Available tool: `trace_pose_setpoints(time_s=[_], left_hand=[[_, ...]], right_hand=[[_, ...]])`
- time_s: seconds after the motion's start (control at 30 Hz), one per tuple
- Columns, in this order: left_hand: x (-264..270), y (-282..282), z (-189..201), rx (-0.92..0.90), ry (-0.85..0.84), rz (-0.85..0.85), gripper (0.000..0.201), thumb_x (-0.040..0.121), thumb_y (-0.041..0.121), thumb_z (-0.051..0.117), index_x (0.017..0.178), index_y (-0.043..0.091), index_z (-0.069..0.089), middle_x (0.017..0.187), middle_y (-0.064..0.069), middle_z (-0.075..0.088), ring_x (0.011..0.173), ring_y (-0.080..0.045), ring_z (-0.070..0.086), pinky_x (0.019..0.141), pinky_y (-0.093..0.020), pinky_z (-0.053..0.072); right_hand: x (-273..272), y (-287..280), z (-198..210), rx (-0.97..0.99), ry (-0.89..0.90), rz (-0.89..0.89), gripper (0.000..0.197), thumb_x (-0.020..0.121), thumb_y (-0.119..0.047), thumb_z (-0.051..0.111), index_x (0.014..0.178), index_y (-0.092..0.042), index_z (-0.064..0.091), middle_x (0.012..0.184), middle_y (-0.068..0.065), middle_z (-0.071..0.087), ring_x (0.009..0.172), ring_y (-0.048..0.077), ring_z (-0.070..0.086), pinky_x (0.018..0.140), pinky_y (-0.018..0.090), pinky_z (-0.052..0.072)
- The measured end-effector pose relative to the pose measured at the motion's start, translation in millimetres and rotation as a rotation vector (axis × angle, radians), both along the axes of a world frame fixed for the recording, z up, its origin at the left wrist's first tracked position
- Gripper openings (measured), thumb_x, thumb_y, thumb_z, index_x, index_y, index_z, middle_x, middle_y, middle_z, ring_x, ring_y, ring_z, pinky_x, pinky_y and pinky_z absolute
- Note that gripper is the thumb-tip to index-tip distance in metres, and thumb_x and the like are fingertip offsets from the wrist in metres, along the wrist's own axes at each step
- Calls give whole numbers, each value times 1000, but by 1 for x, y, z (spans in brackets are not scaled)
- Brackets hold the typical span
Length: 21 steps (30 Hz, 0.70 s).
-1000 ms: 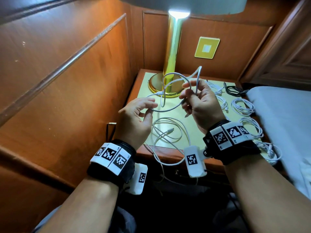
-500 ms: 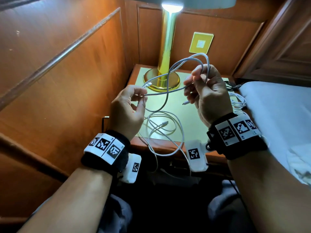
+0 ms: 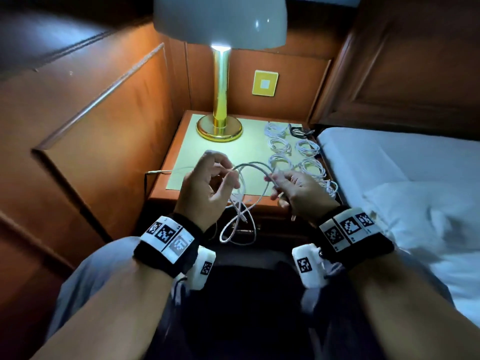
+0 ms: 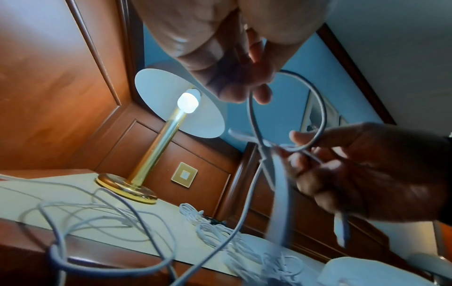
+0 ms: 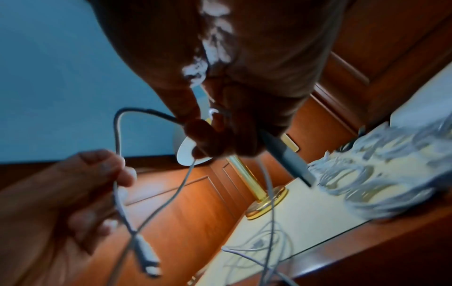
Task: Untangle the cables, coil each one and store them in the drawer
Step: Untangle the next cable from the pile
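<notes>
I pinch the cable (image 3: 253, 166) in both my left hand (image 3: 207, 188) and right hand (image 3: 298, 193), forming a coil loop off the surface's (image 3: 181, 162) front edge.

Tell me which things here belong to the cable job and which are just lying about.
Job:
- white cable held between left hand and right hand
- loose cable hanging off the nightstand
- coiled cables on it

Lying about:
- brass lamp
- wall switch
- bed

Lamp (image 3: 219, 126) at bench (image 3: 181, 175) rear, coiled cables (image 3: 293, 154) along its right side, bed (image 3: 389, 165) just right
</notes>
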<state>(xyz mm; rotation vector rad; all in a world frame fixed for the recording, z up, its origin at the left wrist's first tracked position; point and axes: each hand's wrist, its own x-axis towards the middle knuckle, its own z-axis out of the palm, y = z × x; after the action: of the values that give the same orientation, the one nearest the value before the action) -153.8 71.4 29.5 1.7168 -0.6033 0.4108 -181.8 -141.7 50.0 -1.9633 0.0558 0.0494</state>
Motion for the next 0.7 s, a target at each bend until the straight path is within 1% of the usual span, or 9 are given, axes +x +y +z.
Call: trace_pose_setpoints(time_s=[0.07,0.17,0.23,0.33,0.4,0.43,0.53,0.6,0.7], left_hand=[[-15,-8,6,-5,96,-32,18,95,9,65,89,17,49,71,-4,67,63,-8,67,60,-22,49],[-29,-19,9,42,255,-56,21,94,4,62,84,16,49,70,-10,66,44,-1,54,47,-13,40],[-32,-24,7,159,240,-65,19,90,4,64,82,15,51,68,-6,68,45,-7,57,45,-20,42],[-35,-41,5,383,196,-158,6,84,22,65,82,16,62,71,1,70,66,-17,65,59,-30,49],[-37,-57,3,463,117,-173,27,77,39,54,80,15,67,80,1,69,72,-17,62,64,-27,47],[-39,-68,1,455,57,-166,29,76,40,53,80,14,67,83,0,67,71,-19,60,65,-27,47],[-47,-101,-9,402,-90,-107,14,85,24,61,78,12,60,71,5,57,58,-14,49,57,-23,40],[-52,-117,-9,327,-80,-63,14,88,20,65,82,14,53,62,11,47,52,-5,41,53,-18,35],[-54,-132,-9,244,-76,-92,15,89,22,62,101,14,56,80,8,51,66,-4,48,63,-11,39]], right_hand=[[-21,-10,9,-248,89,61,42,104,-34,47,100,1,68,69,6,58,54,17,50,52,27,38],[-52,-36,22,-469,131,-72,40,103,-35,48,88,-6,71,63,0,56,52,13,51,55,27,40],[-71,-56,31,-506,66,-201,40,101,-34,50,85,-1,66,63,3,53,54,16,48,58,29,37],[-95,-75,48,-578,-39,-293,32,101,-32,52,79,-12,61,62,-5,52,57,9,47,54,23,33],[-105,-85,48,-439,-62,-267,29,102,-31,52,80,-16,63,56,-8,48,49,7,43,49,21,32],[-110,-90,44,-287,-55,-259,29,103,-30,51,84,-13,65,55,-5,45,44,10,38,47,23,32],[-122,-100,29,168,13,-264,25,104,-17,47,90,-2,62,54,1,33,37,11,26,39,18,23],[-123,-100,22,296,50,-223,25,103,-13,44,85,-4,60,52,-3,31,38,9,23,41,17,18],[-115,-97,21,406,46,-109,21,90,-17,47,77,-6,58,52,-3,28,41,9,18,44,22,11]])
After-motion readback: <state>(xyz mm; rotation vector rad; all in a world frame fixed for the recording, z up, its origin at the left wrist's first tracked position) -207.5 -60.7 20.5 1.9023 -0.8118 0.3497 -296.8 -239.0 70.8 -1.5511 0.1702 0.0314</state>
